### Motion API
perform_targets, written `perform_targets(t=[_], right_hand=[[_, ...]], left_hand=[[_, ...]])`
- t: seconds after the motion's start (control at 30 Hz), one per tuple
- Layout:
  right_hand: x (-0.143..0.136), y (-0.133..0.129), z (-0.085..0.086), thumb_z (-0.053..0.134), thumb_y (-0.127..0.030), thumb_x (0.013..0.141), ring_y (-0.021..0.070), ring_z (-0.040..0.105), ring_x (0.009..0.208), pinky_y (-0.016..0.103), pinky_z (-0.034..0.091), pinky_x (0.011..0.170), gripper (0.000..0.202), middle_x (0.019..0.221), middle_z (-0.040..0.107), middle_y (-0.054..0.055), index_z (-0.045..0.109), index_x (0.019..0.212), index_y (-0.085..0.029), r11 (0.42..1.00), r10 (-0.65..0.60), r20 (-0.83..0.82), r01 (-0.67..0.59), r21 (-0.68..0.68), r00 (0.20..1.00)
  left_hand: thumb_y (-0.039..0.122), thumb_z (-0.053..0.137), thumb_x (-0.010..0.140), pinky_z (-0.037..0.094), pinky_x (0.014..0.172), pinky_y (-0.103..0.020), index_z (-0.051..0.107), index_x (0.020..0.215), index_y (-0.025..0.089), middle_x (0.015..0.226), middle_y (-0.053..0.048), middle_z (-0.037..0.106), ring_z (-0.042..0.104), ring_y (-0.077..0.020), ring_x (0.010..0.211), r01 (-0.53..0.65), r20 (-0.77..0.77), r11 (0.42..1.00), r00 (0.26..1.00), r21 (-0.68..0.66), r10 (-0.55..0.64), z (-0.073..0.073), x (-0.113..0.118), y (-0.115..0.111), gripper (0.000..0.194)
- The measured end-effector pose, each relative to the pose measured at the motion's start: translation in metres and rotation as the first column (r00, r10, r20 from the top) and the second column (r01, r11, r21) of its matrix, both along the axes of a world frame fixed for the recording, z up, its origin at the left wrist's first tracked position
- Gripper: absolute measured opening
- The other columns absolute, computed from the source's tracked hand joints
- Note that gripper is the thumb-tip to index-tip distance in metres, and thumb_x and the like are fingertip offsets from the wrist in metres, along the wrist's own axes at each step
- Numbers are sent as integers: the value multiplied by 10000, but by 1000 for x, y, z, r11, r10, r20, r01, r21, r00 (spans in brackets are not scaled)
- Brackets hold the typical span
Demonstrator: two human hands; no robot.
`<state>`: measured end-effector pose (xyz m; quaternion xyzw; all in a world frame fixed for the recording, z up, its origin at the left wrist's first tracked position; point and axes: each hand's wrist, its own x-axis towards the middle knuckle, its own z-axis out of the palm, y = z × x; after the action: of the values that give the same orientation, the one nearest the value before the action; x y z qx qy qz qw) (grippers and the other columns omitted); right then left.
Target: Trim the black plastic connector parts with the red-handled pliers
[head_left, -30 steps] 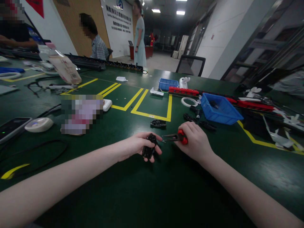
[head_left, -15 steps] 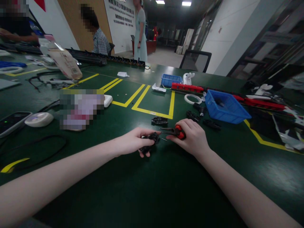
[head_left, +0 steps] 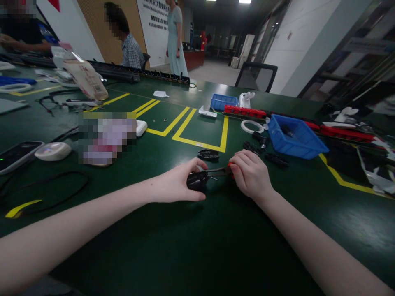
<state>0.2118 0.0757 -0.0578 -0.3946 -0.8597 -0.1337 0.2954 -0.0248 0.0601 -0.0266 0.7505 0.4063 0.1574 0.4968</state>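
My left hand [head_left: 175, 183] grips a small black plastic part [head_left: 196, 181] between the thumb and fingers, smooth side toward me. In my right hand [head_left: 251, 174] are long-nose pliers [head_left: 217, 169] with red handles, now mostly hidden by the curled fingers. The pliers' thin jaws reach left to the upper right edge of the black part; whether they clamp anything is too small to tell. A thin metal pin [head_left: 213, 178] sticks out to the right of the part, just below the jaws. Just beyond my hands lies another black part [head_left: 208, 155] on the green table.
Several more black pieces [head_left: 277, 160] lie at right, beside a blue bin [head_left: 296, 142]. Behind are a white ring [head_left: 252, 126], a red strip [head_left: 245, 111] and a smaller blue basket [head_left: 222, 101]. A phone [head_left: 106, 144] and a white mouse-shaped object [head_left: 53, 151] lie at left. People are beyond the table.
The black part has been turned in my left hand, so its smooth side shows. My right fingers have closed further over the pliers' handles, and the jaws have come to the part's edge.
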Motion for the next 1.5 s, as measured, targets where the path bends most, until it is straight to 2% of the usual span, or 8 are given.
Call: perform_targets(t=[0.17,0.3,0.4,0.53,0.8,1.1,1.3,1.5], right_hand=[[0,-1,1,351,-238,919,207,550,807,343,432,725,277,809,644,79,596,803,-179,999,4,1,-4,-36,1000],[0,-2,1,342,-242,925,198,547,777,329,414,665,290,811,646,85,595,805,-169,999,-2,-7,2,-54,1000],[1,-1,0,325,-240,931,199,545,774,331,407,663,307,802,642,88,591,798,-166,998,-11,-11,11,-58,1000],[0,0,0,300,-226,934,202,543,776,335,403,672,328,797,639,90,588,791,-163,998,-12,0,12,-67,1000],[-2,1,-1,303,-235,932,193,510,714,328,373,641,328,759,624,81,579,767,-169,996,-20,55,25,-88,998],[-2,2,-2,282,-237,940,178,485,653,324,350,621,353,701,595,67,556,728,-175,994,-12,96,22,-106,995],[-2,2,-3,289,-237,939,180,487,657,325,349,625,347,704,596,70,561,734,-167,995,-14,101,24,-99,995],[-3,1,-2,289,-241,935,189,491,671,332,347,632,351,710,604,80,566,731,-169,996,-23,109,32,-87,994]], left_hand=[[235,617,783,500,718,-314,485,1043,170,1006,-55,628,619,-197,873,-10,-56,980,998,200,21,-1,0,0,299],[345,573,836,479,710,-312,515,1132,178,1013,-63,647,624,-209,858,88,-213,897,977,433,7,-6,-3,4,345],[414,526,867,452,660,-287,510,1170,175,966,-59,661,627,-195,779,162,-309,837,951,522,9,-10,-3,7,387],[461,489,885,409,584,-253,530,1112,152,855,-51,661,609,-174,675,217,-351,809,936,546,-14,-15,-1,11,386],[477,473,889,378,552,-235,520,1064,148,762,-27,632,580,-157,618,261,-339,785,938,563,-69,-18,0,13,376],[488,442,900,378,553,-241,527,1103,149,760,-29,629,572,-152,612,267,-334,779,939,568,-78,-18,-1,15,404],[501,405,919,342,514,-230,576,905,141,685,-23,595,529,-136,557,291,-344,791,933,538,-109,-18,0,17,399],[494,421,913,322,511,-228,568,891,146,644,-9,571,519,-135,545,311,-361,778,925,546,-116,-19,-1,18,378]])
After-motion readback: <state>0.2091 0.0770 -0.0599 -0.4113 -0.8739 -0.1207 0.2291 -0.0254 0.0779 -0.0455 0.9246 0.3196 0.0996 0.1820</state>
